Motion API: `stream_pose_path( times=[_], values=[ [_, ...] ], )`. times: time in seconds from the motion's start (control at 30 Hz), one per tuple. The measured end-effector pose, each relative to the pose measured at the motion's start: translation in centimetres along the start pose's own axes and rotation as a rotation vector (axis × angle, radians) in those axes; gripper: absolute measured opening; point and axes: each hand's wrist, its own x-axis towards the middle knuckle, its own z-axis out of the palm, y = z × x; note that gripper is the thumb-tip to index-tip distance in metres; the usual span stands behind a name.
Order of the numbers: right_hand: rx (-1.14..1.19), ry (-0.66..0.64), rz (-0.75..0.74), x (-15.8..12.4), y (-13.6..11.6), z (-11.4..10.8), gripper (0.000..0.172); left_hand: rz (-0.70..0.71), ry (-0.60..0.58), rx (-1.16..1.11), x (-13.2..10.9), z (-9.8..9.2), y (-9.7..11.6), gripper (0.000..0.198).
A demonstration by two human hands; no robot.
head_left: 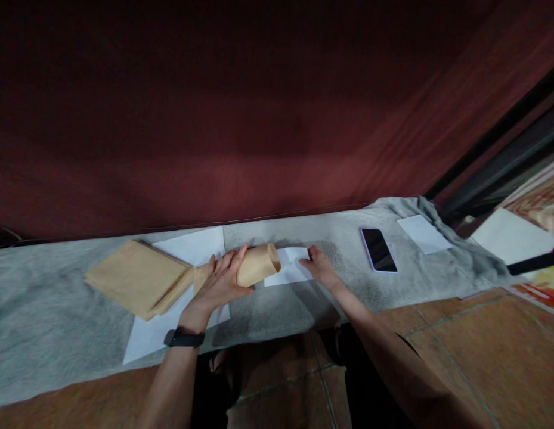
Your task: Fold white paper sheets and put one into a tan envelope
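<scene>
A brown paper envelope (257,266) lies on the grey cloth, its right end bulging into a rounded opening. My left hand (220,280) is over its left part, thumb on the near side and fingers on the far side, holding it. A white sheet of paper (294,266) sits at the envelope's mouth; whether its left edge is inside, I cannot tell. My right hand (320,265) pinches the right end of that sheet between thumb and fingers. Left of my left hand is a stack of brown envelopes (140,277), resting on larger white sheets (207,245).
A grey cloth (48,310) covers the long narrow surface, backed by a dark red upright panel (277,131). To the right lie a phone (378,250) and another white paper (423,233). Printed material (536,208) stands at the far right. Below is a tiled floor (482,345).
</scene>
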Motion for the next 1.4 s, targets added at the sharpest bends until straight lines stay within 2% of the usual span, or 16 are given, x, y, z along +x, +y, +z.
stream_pose_path(
  times=[0.07,0.17,0.23,0.3,0.37,0.47,0.6,0.73,0.87,1.0,1.17,1.27,1.4],
  values=[
    [0.125,0.069,-0.004,1.1,0.3,-1.3,0.01,-0.008,-0.012,-0.008,0.0,0.0,0.0,0.117],
    [0.504,0.297,-0.062,2.4,0.6,-3.5,0.022,-0.01,-0.004,-0.006,0.1,0.2,0.1,0.118],
    [0.744,0.286,-0.106,2.6,0.5,-4.4,0.031,-0.008,0.009,0.0,0.1,0.4,0.1,0.119],
    [0.861,0.213,-0.122,2.4,0.3,-4.5,0.038,-0.006,0.025,0.0,0.1,0.5,0.1,0.12],
    [0.835,0.146,-0.122,2.1,0.1,-4.0,0.037,-0.002,0.041,-0.005,0.2,0.5,0.0,0.12],
    [0.662,0.081,-0.144,1.8,0.3,-3.2,0.033,0.011,0.074,-0.004,0.2,0.4,-0.1,0.121],
    [0.484,-0.012,-0.138,2.1,1.1,-3.5,0.033,0.037,0.112,0.033,0.3,0.6,-0.3,0.122],
    [0.466,-0.136,-0.11,2.3,1.6,-4.5,0.026,0.039,0.131,0.051,0.3,0.8,-0.3,0.122],
    [0.479,-0.195,-0.105,2.3,1.7,-4.4,0.018,0.079,0.159,0.085,0.4,0.8,0.3,0.119],
    [0.548,-0.2,-0.062,1.9,1.3,-3.2,0.021,0.122,0.178,0.099,0.6,1.0,1.3,0.12],
    [0.621,-0.175,-0.034,0.4,-0.2,-0.1,0.027,0.168,0.189,0.058,1.1,1.4,2.6,0.121],
    [0.497,-0.114,-0.088,-0.5,-0.9,1.8,0.03,0.19,0.176,0.042,1.2,1.6,3.1,0.121],
    [0.169,0.03,-0.286,-0.6,-1.1,2.7,0.032,0.194,0.161,0.053,1.2,1.5,3.5,0.12]
  ],
)
